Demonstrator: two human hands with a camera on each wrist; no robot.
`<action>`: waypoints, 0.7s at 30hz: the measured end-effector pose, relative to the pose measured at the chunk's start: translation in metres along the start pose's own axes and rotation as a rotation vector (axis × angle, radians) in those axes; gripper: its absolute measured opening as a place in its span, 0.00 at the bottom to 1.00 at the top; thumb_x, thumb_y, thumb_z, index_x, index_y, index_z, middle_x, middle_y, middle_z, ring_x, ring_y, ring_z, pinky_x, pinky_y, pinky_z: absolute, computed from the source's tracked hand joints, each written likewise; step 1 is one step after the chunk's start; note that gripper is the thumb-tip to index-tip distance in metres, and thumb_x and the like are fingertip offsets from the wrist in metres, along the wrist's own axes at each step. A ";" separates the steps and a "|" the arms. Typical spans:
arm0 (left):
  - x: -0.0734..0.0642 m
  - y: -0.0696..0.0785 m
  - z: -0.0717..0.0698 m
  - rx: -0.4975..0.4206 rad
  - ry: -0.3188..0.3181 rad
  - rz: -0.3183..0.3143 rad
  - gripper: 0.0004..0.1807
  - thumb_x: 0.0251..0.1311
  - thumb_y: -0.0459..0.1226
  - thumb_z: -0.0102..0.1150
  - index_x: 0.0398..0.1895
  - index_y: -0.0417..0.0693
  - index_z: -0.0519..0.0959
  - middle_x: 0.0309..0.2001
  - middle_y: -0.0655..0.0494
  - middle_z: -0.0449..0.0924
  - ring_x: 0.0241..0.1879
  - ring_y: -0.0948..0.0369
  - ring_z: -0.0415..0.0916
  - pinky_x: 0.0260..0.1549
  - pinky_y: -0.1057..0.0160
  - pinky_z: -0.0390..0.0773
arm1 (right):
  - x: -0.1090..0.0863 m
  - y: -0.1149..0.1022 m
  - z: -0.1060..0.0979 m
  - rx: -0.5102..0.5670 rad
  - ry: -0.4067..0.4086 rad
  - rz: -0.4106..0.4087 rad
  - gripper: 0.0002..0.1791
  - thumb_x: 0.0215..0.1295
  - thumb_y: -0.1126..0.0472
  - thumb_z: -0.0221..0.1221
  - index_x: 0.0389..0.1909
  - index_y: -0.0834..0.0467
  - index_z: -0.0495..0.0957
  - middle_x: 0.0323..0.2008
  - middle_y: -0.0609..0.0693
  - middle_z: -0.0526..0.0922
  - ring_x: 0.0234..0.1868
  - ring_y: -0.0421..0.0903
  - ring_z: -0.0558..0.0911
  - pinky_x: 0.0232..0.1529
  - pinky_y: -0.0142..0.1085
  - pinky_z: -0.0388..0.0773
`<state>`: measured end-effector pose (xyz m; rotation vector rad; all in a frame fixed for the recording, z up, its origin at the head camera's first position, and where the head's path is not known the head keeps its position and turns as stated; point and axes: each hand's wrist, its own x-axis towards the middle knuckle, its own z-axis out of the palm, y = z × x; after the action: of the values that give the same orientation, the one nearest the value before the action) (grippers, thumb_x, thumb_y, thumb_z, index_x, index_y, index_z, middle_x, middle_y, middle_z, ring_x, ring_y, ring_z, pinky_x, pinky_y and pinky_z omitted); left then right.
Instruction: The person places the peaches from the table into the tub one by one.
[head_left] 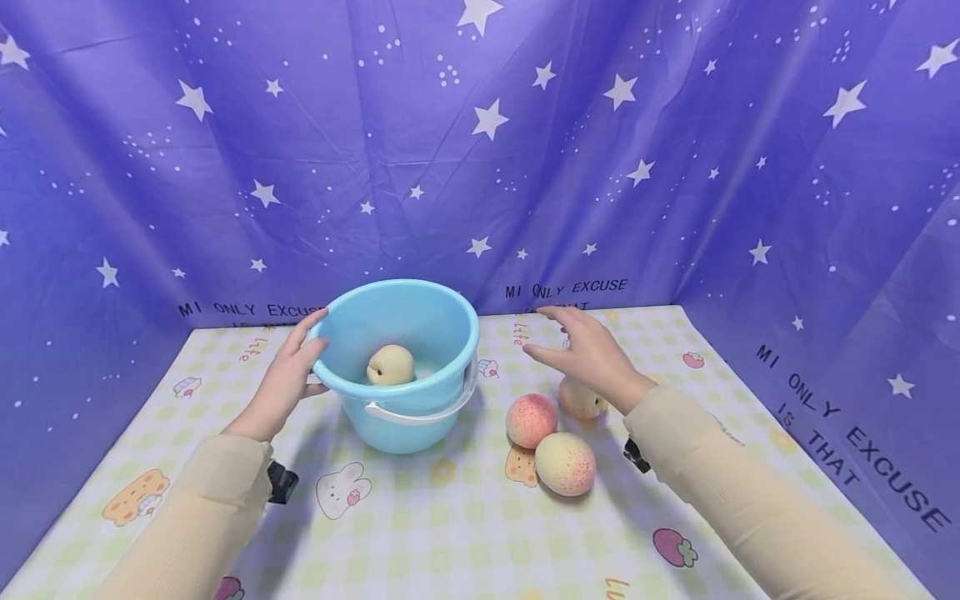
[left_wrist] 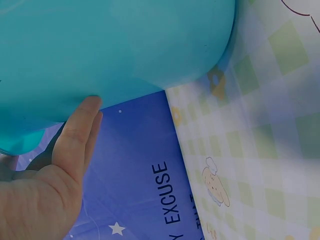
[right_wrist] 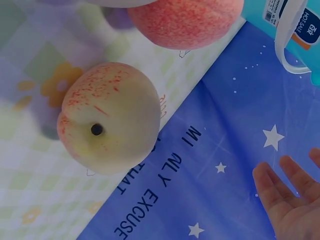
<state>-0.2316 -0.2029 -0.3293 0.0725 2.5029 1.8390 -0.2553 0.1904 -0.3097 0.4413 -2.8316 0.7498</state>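
A light blue bucket [head_left: 405, 417] with a white handle stands on the table. The left hand [head_left: 277, 379] holds its left rim, some fingers at the rim and others against the outer wall; the left wrist view shows fingers [left_wrist: 75, 135] touching that wall. Inside the bucket lies a pale yellow peach [head_left: 391, 365]. To the right, the right hand [head_left: 588, 350] is held in the air with fingers spread, holding nothing. Below it is a peach [right_wrist: 110, 117], partly hidden by the hand in the head view. A pinkish-red peach [head_left: 532, 421] and a yellow-pink peach [head_left: 566, 464] lie nearby, close together.
A checked tablecloth [head_left: 420, 533] with cartoon prints covers the table. Purple curtains [head_left: 420, 150] with white stars and lettering hang behind the table and at both sides.
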 end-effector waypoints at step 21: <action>0.001 -0.001 -0.001 -0.008 -0.001 0.001 0.34 0.74 0.46 0.35 0.81 0.63 0.42 0.80 0.43 0.36 0.74 0.35 0.51 0.62 0.36 0.71 | -0.008 0.015 0.001 -0.034 -0.034 0.054 0.41 0.62 0.41 0.63 0.71 0.57 0.66 0.70 0.60 0.69 0.69 0.62 0.68 0.71 0.59 0.65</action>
<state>-0.2326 -0.2037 -0.3302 0.0747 2.4951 1.8485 -0.2527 0.2046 -0.3197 0.3778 -2.8937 0.7091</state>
